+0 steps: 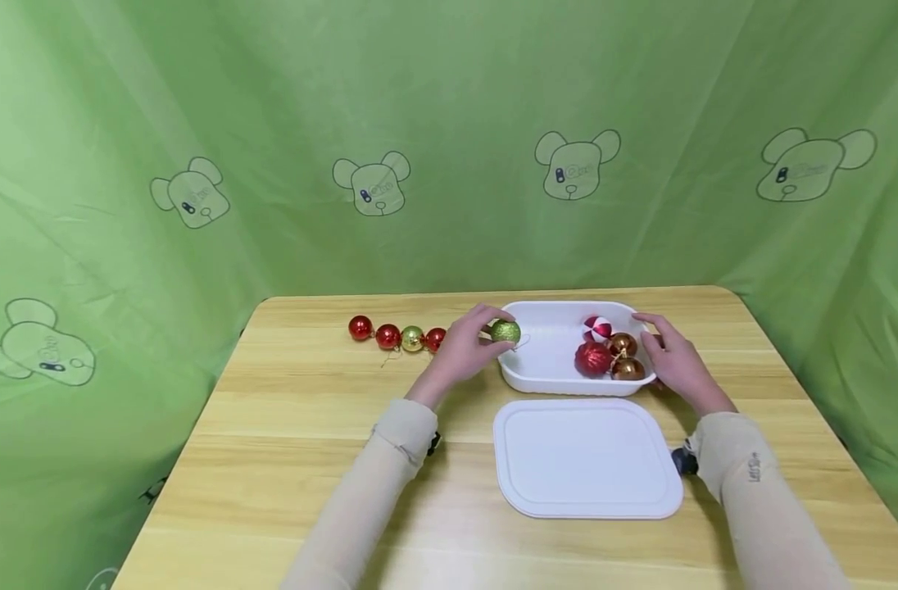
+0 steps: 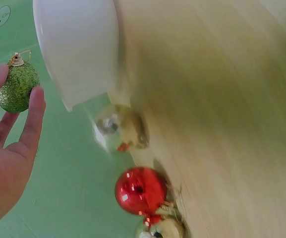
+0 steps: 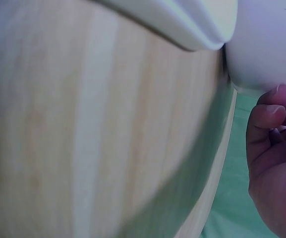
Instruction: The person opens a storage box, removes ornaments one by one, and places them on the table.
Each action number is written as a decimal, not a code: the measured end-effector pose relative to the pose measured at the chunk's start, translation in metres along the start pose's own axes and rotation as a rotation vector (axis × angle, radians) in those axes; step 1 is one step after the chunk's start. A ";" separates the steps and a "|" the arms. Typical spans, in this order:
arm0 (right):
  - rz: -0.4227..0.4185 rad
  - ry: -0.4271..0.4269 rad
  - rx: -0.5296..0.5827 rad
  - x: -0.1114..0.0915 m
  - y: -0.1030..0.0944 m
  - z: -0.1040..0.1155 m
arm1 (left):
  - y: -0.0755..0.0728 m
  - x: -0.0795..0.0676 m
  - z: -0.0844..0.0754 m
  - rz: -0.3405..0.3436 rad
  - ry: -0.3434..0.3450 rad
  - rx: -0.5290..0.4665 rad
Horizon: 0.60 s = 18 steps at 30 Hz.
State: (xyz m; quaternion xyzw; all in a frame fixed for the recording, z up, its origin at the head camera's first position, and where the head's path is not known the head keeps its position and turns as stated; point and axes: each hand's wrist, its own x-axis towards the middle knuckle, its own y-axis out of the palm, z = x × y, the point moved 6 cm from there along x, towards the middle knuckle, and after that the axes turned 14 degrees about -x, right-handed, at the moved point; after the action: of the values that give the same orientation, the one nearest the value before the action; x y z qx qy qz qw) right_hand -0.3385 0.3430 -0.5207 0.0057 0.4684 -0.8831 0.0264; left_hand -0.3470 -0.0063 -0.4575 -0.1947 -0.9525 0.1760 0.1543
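Green bauble (image 1: 505,331) sits pinched in the left-hand grip (image 1: 467,344), parted bauble-wide.

10 baubles visible. On counter (image 1: 272,475): 3 plain red baubles (image 1: 387,337), 2 gold-toned baubles (image 1: 412,338), one only in left wrist view. In white box (image 1: 567,387): 2 copper baubles (image 1: 628,369), 1 textured red bauble (image 1: 592,359), 1 red-and-white bauble (image 1: 597,329). Left fingers (image 2: 34,114): 1 green glitter bauble (image 1: 505,331). Boxes: 1. Lids (image 1: 589,459): 1.

Green curtain (image 1: 464,90), bear-head outlines (image 1: 577,168), wooden table (image 1: 272,459)
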 end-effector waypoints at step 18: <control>-0.007 -0.005 -0.017 0.002 0.002 0.000 | -0.024 -0.030 0.024 0.033 -0.051 0.098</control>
State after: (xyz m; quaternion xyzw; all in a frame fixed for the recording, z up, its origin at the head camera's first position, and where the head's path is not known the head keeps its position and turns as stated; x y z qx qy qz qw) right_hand -0.3401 0.3423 -0.5227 0.0018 0.4760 -0.8791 0.0243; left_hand -0.3366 -0.0461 -0.4762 -0.1982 -0.9430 0.2300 0.1361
